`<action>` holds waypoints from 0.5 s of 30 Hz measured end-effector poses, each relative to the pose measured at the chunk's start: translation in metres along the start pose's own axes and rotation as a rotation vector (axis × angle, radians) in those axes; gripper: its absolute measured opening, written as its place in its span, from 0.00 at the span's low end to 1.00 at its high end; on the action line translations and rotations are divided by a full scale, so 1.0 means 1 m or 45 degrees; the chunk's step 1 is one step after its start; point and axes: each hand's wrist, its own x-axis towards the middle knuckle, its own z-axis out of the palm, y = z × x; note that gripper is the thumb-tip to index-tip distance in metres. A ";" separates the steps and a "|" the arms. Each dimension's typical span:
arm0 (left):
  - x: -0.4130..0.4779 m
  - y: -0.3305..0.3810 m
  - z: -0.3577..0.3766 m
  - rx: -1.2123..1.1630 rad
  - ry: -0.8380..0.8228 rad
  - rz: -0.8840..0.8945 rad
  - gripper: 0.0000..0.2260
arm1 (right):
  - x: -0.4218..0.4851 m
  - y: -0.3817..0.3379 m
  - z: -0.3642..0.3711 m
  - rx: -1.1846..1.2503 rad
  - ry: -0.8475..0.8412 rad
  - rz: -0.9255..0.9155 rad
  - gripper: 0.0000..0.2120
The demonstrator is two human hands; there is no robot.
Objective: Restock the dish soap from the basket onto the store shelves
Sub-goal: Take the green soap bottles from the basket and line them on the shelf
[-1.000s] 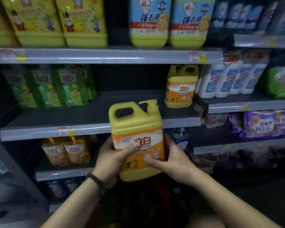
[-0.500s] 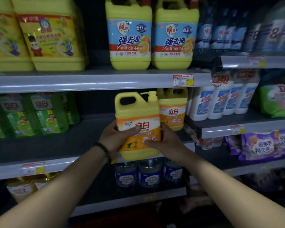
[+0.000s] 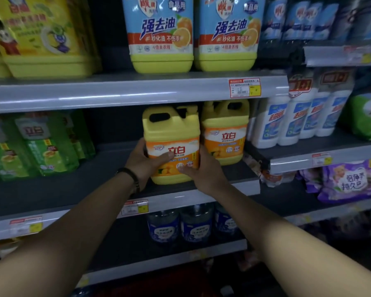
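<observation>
**Two hands bring the jug onto the middle shelf**

Head view: both hands clamp the yellow dish soap jug (image 3: 171,144), left hand (image 3: 142,165) wrapped round its left side with the thumb over the label, right hand (image 3: 201,170) cupping the lower right corner. A second ago it hung in front of the shelving; now its base is at the middle shelf (image 3: 77,189), just beside a matching jug (image 3: 224,133). Placement looks nearly complete; release remains.
</observation>
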 end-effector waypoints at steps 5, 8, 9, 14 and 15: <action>-0.003 -0.003 -0.004 0.257 0.029 0.060 0.33 | -0.003 -0.006 -0.002 -0.131 0.010 0.038 0.34; -0.015 0.000 -0.019 0.481 0.083 0.074 0.40 | -0.011 -0.011 -0.006 -0.186 0.024 0.071 0.28; -0.022 -0.001 -0.023 0.551 0.083 0.095 0.40 | -0.017 -0.014 -0.006 -0.188 0.035 0.076 0.26; -0.093 0.004 -0.044 0.906 0.152 0.373 0.21 | -0.059 -0.027 -0.003 -0.102 0.147 0.025 0.27; -0.110 0.004 -0.049 0.971 0.153 0.445 0.19 | -0.069 -0.030 -0.002 -0.070 0.131 0.029 0.25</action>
